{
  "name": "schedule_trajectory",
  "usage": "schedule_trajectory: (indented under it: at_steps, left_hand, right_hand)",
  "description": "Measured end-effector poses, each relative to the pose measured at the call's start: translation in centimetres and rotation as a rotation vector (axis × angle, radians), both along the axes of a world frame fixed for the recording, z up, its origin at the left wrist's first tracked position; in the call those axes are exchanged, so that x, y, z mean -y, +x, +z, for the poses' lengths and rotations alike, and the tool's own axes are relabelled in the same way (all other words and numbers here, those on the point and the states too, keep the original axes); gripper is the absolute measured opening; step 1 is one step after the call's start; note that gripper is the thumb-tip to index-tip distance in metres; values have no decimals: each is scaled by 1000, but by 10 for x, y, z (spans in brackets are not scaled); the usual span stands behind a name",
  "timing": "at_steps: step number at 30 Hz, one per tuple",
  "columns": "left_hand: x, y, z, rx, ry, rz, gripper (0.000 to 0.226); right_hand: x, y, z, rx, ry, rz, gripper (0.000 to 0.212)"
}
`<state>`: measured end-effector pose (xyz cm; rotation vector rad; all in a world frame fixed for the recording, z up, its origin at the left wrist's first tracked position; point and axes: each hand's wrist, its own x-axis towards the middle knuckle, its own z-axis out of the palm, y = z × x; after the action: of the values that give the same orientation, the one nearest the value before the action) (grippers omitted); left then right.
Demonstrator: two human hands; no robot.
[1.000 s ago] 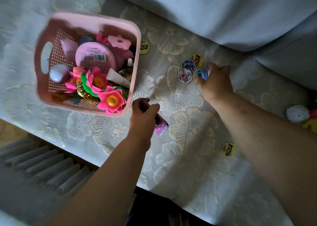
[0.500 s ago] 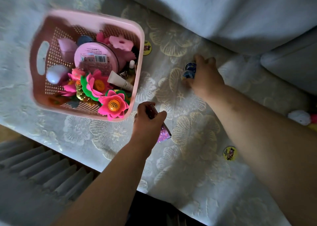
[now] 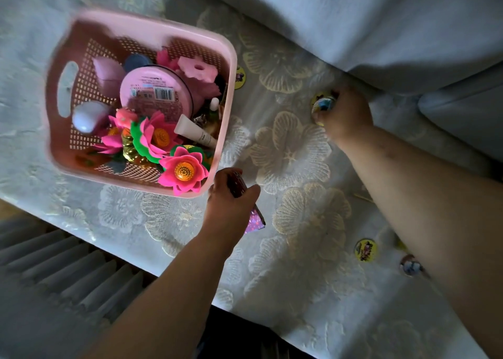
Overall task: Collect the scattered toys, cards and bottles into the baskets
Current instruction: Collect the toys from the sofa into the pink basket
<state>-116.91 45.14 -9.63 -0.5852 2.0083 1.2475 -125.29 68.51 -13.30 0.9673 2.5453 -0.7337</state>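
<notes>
Round picture cards [image 3: 322,105] sit pinched in a small stack in the right hand [image 3: 344,113], whose fingers are curled closed around them against the embroidered floral bedcover [image 3: 288,151], just below the edge of a pale blue pillow [image 3: 381,32]. The pink perforated basket [image 3: 228,59] lies to the left of that hand, well apart from it, so the cards would have to travel leftward across the cover to reach the rim. The left hand [image 3: 231,203] is far nearer: it rests right beside the basket's near corner, closed on a glittery pink-and-purple tube [image 3: 254,222] whose long axis runs diagonally, the upper end pointing toward the basket. Inside the basket lie bright foam lotus flowers [image 3: 182,170], a round pink tin [image 3: 155,91] with a barcode label, a white squeeze tube [image 3: 196,135] and a smooth pale egg-shaped toy [image 3: 87,116]. Loose cards remain on the cover: 1 yellow disc [image 3: 239,77] touching or just beside the basket's right wall, another yellow disc [image 3: 365,249] near the right forearm, and a blue-edged disc [image 3: 411,265] partly hidden under it. The cards look thin, flat and glossy, likely to slip if gripped loosely.
</notes>
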Motion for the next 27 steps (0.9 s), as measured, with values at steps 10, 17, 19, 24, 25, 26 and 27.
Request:
schedule_trajectory:
  at_steps: [10,17,19,24,25,26,27]
  left_hand:
    - [24,10,2,-42,-37,-81,38]
    - [34,18,2,-13,-66,-79,46]
    - [35,20,3,9,-41,-45,51]
    - [30,23,9,146,176,209,28]
    - [28,24,11,188,235,267,24]
    - [26,25,13,223,290,308,25]
    - [23,27,14,249,336,334,27]
  right_hand:
    - [96,-52,9,-136,-288,460,49]
    - [115,-88,-16,-7,-120,383,47]
    - [108,-74,-16,-67,-68,327,40]
    - [89,18,10,-126,-317,55,29]
    - [87,42,20,-74,-390,9,26]
    - [86,66,30,-16,-461,-36,24]
    - [85,87,38,30,-517,-76,24]
